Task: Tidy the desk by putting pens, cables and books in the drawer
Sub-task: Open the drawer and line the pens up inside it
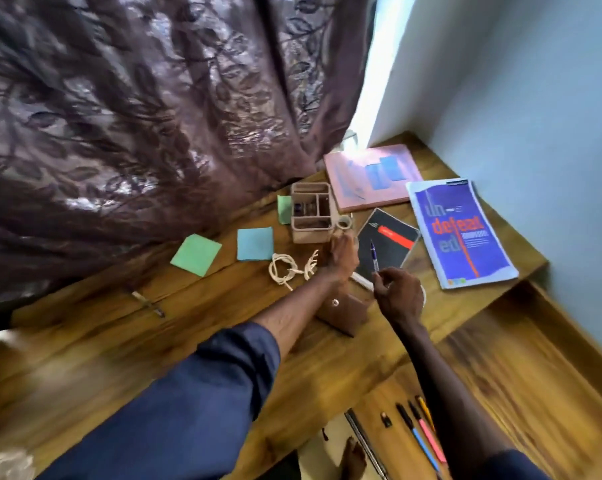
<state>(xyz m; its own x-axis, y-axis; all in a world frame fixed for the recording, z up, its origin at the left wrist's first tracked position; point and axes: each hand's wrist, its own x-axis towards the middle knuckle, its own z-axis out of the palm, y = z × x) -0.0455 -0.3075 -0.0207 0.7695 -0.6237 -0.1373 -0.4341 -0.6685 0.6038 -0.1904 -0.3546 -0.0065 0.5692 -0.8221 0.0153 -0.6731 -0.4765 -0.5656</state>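
Note:
My right hand (396,297) pinches a blue pen (374,257) upright over the black notebook (388,249) with the red stripe. My left hand (343,252) reaches forward with straight fingers and rests on the desk between the beige organizer (310,211) and the notebook, holding nothing. A coiled white cable (285,268) lies just left of that hand. A pink book (372,178) and a blue book (462,233) lie at the back right. Another pen (149,304) lies far left on the desk. Several pens (422,433) lie in the open drawer (389,396) at the bottom.
Green (195,254) and blue (255,243) sticky notes lie left of the organizer, and a tape roll (344,222) sits beside it. A small brown box (344,315) stands under my left forearm. A dark curtain (154,116) hangs behind the desk, and a wall closes the right side.

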